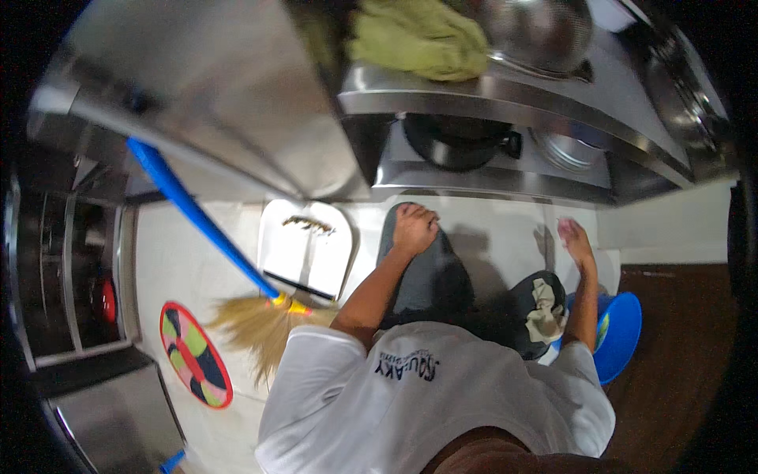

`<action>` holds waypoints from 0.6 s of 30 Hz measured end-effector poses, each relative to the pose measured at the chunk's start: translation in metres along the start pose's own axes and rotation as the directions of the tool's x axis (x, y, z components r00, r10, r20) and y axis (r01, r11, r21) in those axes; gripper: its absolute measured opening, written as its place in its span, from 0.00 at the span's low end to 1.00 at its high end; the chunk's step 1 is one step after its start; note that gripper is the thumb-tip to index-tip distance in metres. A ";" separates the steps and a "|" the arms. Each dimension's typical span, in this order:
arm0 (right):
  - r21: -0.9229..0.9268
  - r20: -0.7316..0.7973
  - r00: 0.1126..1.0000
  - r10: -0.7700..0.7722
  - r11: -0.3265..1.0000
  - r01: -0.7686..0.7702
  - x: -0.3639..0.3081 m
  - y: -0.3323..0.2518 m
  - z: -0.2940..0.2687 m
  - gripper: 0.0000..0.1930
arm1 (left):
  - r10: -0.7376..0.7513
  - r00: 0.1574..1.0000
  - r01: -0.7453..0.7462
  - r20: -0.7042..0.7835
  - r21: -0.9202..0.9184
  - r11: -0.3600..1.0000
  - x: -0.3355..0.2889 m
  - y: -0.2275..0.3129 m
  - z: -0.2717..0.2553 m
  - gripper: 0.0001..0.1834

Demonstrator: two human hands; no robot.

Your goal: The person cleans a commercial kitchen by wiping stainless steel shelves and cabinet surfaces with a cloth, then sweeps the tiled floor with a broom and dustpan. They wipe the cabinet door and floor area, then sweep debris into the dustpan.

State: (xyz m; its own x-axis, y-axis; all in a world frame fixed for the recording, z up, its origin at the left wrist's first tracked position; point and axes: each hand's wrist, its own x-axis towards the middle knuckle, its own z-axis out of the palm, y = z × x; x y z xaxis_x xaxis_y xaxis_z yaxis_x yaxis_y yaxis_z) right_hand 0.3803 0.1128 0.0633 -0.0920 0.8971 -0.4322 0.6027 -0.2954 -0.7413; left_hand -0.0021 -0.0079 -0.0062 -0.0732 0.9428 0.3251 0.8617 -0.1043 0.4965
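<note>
My left hand (416, 229) rests on my bent left knee in dark grey trousers (426, 272), its fingers loosely bent over the knee and nothing held. Held out over the floor on the right is my right hand (575, 239); its fingers look loosely extended and slightly blurred, with no object visible in them. A white dustpan (276, 245) lies left of my left knee, with a strip of dark debris (309, 225) toward its far end. Next to it is a straw broom (257, 320) with a blue handle (193, 207). A beige cloth (545, 314) lies against my right thigh.
Ahead stands a metal shelf unit (505, 91) with a green cloth (418, 35), a metal colander (545, 31) and a black pan (458, 142). A blue bucket (624, 340) sits close to my right arm. Leftward are a colourful oval mat (196, 355) and metal cabinets (118, 403).
</note>
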 end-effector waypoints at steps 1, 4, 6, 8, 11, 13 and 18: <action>-0.268 -0.124 0.958 -0.258 0.939 0.218 -0.003 0.091 -0.044 0.21 | 0.042 0.996 -0.037 0.077 -0.069 0.997 0.015 0.021 0.014 0.10; -0.584 0.222 0.962 -0.160 0.768 0.262 -0.059 0.040 -0.003 0.21 | -0.003 1.000 0.003 0.028 0.005 1.000 -0.006 -0.002 0.002 0.11; -0.594 0.363 0.921 0.142 0.797 0.112 -0.092 -0.011 0.016 0.30 | -0.031 1.000 0.031 -0.003 -0.027 0.999 -0.018 -0.009 -0.004 0.11; -0.526 0.328 0.944 -0.043 0.821 0.220 -0.104 0.037 0.020 0.29 | -0.058 0.998 0.057 -0.004 -0.132 0.990 -0.017 -0.002 -0.010 0.11; -0.373 0.352 0.936 -0.028 0.912 0.168 -0.117 0.085 0.033 0.23 | -0.030 0.989 -0.009 -0.142 -0.270 0.963 -0.028 0.000 -0.017 0.12; -0.442 0.323 0.918 -0.231 0.821 0.362 -0.112 0.135 0.034 0.16 | -0.068 0.983 0.018 -0.169 -0.282 0.959 -0.041 0.005 -0.024 0.13; -0.640 -0.009 0.932 -0.363 0.718 0.274 -0.106 0.127 0.039 0.04 | -0.252 0.948 0.195 -0.196 -0.268 0.943 -0.122 -0.005 -0.059 0.16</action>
State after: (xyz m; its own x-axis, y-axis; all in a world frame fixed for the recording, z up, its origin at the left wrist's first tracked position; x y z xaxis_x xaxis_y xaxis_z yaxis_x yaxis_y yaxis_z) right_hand 0.4362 -0.0327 -0.0051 -0.2978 0.9459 -0.1291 0.9149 0.2442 -0.3215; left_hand -0.0270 -0.1413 -0.0015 -0.3850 0.8576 0.3410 0.6638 0.0007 0.7479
